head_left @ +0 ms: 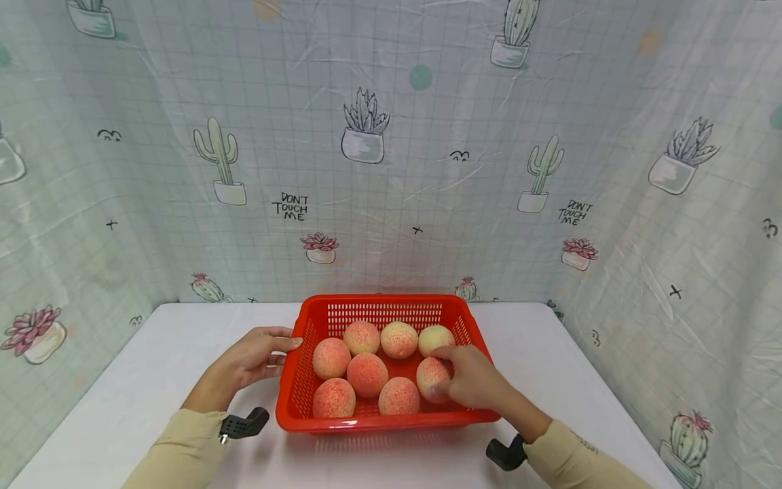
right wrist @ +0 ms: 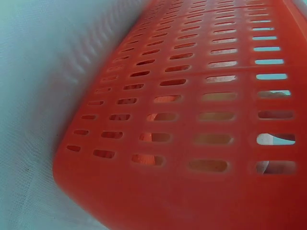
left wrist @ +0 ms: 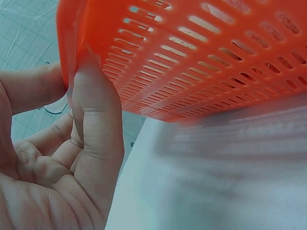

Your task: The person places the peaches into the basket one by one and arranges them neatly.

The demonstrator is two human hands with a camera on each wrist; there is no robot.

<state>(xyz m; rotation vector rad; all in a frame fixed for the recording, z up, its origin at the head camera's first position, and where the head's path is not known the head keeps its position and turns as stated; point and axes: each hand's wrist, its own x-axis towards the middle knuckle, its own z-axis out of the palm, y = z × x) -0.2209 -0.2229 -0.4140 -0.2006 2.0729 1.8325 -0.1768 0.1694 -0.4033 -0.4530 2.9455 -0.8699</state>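
A red slotted plastic basket (head_left: pixel 366 424) with several peaches, among them a red one (head_left: pixel 367 375) in the middle, stands on the white table. My left hand (head_left: pixel 259 356) pinches the basket's left rim between thumb and fingers; in the left wrist view the thumb (left wrist: pixel 98 115) presses against the rim (left wrist: pixel 69 33). Inside the basket at the right, my right hand (head_left: pixel 473 380) holds a peach (head_left: pixel 432 379), its fingers over the top and right side. A paler peach (head_left: pixel 436 338) lies just behind that hand. The right wrist view shows the slotted basket wall (right wrist: pixel 201 191), which mostly hides the hand.
White tabletop (head_left: pixel 214 326) extends on both sides of the basket. Behind and beside it hangs a pale curtain (head_left: pixel 415 183) printed with cacti. A black wrist device (head_left: pixel 244 424) sits on the left wrist and another (head_left: pixel 507 454) on the right.
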